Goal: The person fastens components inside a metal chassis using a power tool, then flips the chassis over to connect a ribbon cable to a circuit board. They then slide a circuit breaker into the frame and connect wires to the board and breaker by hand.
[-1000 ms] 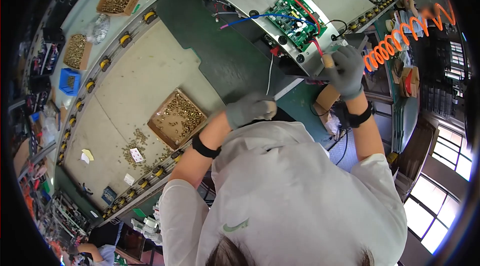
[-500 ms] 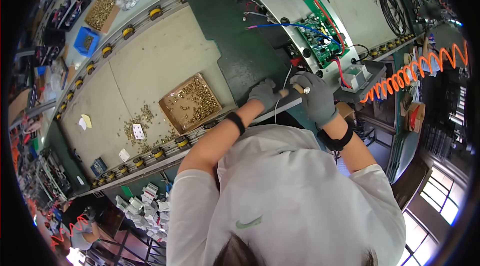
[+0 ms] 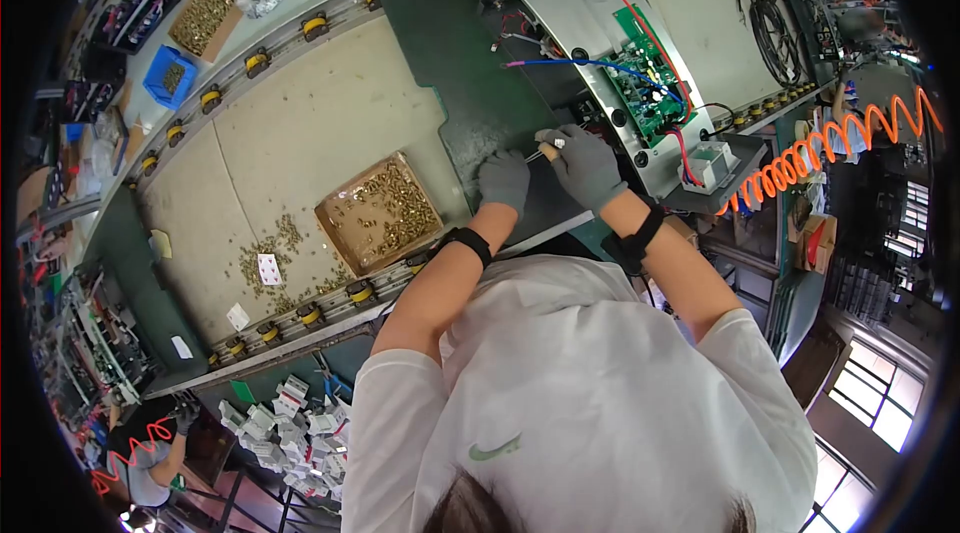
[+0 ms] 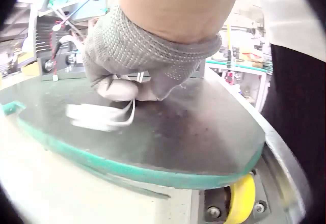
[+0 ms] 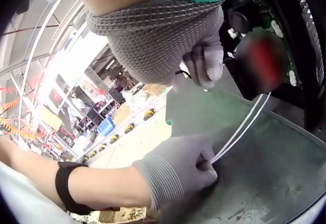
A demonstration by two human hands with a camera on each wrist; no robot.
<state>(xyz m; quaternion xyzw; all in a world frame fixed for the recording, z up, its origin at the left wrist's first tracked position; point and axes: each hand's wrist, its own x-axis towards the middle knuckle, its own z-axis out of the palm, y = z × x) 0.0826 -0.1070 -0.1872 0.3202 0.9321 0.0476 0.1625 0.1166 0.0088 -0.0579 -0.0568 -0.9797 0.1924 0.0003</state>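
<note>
On the dark green board (image 3: 470, 83), my gloved left hand (image 3: 503, 179) pinches a pair of thin white wires (image 5: 243, 127). In the right wrist view the wires run from that hand up to a blurred red part (image 5: 266, 63) inside the metal chassis. A loose white loop (image 4: 97, 116) trails below the left fingers in the left wrist view. My gloved right hand (image 3: 590, 171) is close beside the left, at the chassis edge. Its fingers are curled, with a small white piece (image 3: 558, 143) at the fingertips. A green circuit board (image 3: 645, 83) sits on the chassis panel (image 3: 570, 13).
A cardboard box of brass fasteners (image 3: 378, 213) stands left of my left hand, with loose ones spilled around it. Yellow rollers (image 3: 312, 313) line the bench's front rail. An orange coiled hose (image 3: 830, 148) hangs at the right. White parts (image 3: 290, 433) are heaped below the bench.
My right hand has come left from the chassis's right end toward the left hand. The left hand has moved from the bench's front edge onto the green board. The head view has shifted.
</note>
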